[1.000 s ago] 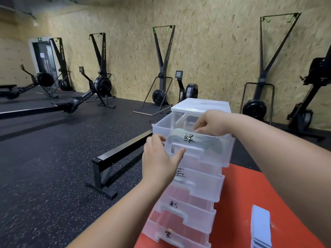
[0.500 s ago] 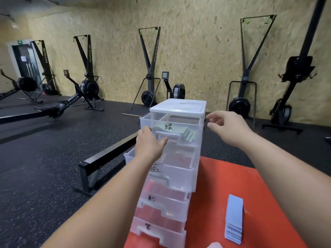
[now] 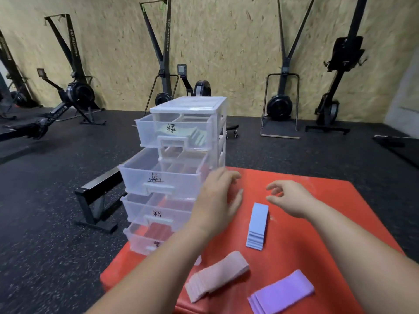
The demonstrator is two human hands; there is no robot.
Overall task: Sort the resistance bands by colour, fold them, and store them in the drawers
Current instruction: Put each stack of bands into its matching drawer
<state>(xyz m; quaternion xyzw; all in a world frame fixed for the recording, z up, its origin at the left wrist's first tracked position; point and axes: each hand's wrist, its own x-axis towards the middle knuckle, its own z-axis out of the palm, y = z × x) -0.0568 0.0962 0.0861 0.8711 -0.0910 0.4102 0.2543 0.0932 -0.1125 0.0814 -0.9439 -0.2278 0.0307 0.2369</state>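
A person's view down onto a red mat [image 3: 322,225] on a gym floor. At 11 o'clock on the mat stands a clear plastic drawer unit [image 3: 188,105] with four drawers, each hand-labelled with a Chinese colour word.

A second ago the right hand was inside the top drawer [image 3: 145,132], marked green, with the left hand at its front. Since then both hands have left the unit and dropped towards the mat. The green bands [image 3: 197,135] now lie inside that top drawer, which sits part-way in.

The left hand [image 3: 217,200] hovers just right of the drawers, fingers relaxed and spread, holding nothing. The right hand [image 3: 288,198] hovers at its 3 o'clock, fingers loosely curved and also empty.

At 4 o'clock from the left hand, and below the gap between the two hands, a neat stack of folded blue bands [image 3: 257,225] lies on the mat, untouched. A folded pink stack [image 3: 215,277] lies at 6 o'clock from the left hand, and a folded purple stack [image 3: 281,293] at 5 o'clock from the blue one.

The second drawer [image 3: 136,175], marked blue, is pulled out farthest and looks empty. The pink drawer [image 3: 140,209] and purple drawer [image 3: 138,240] below it are also partly out.

The green colour appears finished. The hands seem to be heading for the blue stack, with its drawer ready; three colours are not yet stored.
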